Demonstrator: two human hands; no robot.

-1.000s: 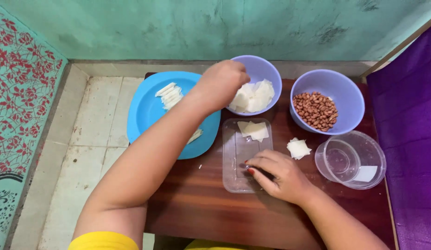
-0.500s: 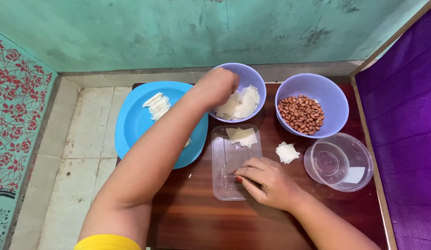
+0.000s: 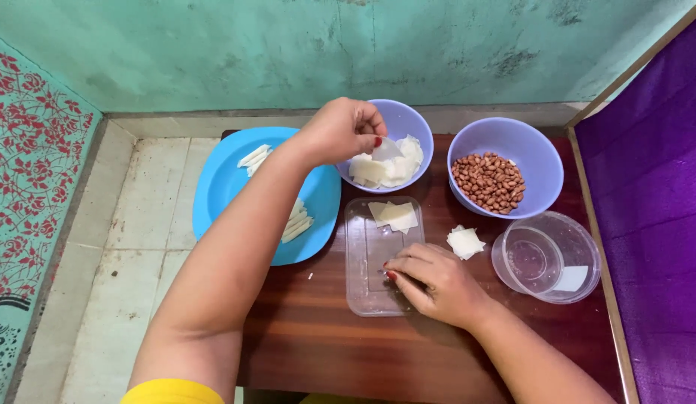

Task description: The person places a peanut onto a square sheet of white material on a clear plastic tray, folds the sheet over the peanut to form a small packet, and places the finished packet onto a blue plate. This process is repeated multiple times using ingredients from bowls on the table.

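**Thin sheet pinched over the bowl, tray pinned below**

My right hand (image 3: 437, 284) presses its fingers flat on the clear tray (image 3: 381, 258), gripping nothing. If it lifts, I think the tray skids. My left hand (image 3: 344, 131) pinches a white sheet (image 3: 385, 150) above the bowl (image 3: 408, 127); it could tear or drop. The peanut bowl (image 3: 538, 153) and blue plate (image 3: 228, 179) crowd the surface (image 3: 325, 337).
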